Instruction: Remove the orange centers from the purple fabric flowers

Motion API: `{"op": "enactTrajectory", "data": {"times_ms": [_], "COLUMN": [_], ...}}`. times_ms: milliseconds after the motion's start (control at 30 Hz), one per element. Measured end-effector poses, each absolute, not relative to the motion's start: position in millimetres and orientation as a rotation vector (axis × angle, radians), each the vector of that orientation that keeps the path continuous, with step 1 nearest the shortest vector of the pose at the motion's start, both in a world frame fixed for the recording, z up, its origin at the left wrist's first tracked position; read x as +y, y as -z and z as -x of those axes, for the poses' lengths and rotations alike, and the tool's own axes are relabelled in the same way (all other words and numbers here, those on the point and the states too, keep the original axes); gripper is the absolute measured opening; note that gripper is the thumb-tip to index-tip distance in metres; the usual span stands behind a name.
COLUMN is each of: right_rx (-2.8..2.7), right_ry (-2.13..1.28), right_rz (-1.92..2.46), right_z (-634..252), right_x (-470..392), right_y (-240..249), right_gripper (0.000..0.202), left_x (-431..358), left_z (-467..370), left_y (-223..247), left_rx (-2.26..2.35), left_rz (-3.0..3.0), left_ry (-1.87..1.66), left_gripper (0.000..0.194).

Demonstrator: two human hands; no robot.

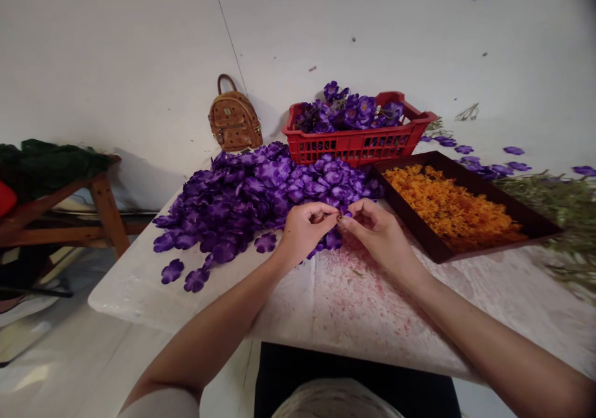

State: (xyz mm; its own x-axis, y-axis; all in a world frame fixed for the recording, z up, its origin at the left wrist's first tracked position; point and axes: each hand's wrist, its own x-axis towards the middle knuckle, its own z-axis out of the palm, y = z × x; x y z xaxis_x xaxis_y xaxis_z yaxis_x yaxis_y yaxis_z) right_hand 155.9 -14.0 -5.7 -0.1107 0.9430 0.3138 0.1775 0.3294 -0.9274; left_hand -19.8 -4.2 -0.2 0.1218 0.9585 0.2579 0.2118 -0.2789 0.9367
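My left hand point(307, 228) and my right hand point(372, 227) meet over the table, thumbs and forefingers pinched close together. Between the fingertips shows a small purple petal piece point(345, 212), partly covered by the fingers. Both hands appear closed on it. Just beyond them spreads a big heap of purple fabric petals point(246, 188), with a few single ones loose at its left edge. To the right of my right hand lies a dark shallow box point(442, 255) holding orange flower centres point(447, 204).
A red plastic crate point(354, 145) with purple flowers stands at the back. Against the wall leans a brown backpack point(235, 120). Green stems point(554, 207) and loose petals lie at the right. A wooden stand point(109, 213) with dark green material is off to the left.
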Motion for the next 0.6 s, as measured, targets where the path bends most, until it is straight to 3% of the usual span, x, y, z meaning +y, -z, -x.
{"op": "enactTrajectory", "data": {"times_ms": [600], "right_rx": [-1.448], "right_ry": [-0.866], "right_rz": [1.114], "right_z": [-173.8], "right_x": [-5.7], "right_y": [0.3], "right_gripper": [0.022], "left_x": [-0.5], "left_z": [32.3], "left_y": [-9.1], "left_rx": [1.390], "left_rz": [-1.741], "left_ry": [-1.194], "left_gripper": [0.026]}}
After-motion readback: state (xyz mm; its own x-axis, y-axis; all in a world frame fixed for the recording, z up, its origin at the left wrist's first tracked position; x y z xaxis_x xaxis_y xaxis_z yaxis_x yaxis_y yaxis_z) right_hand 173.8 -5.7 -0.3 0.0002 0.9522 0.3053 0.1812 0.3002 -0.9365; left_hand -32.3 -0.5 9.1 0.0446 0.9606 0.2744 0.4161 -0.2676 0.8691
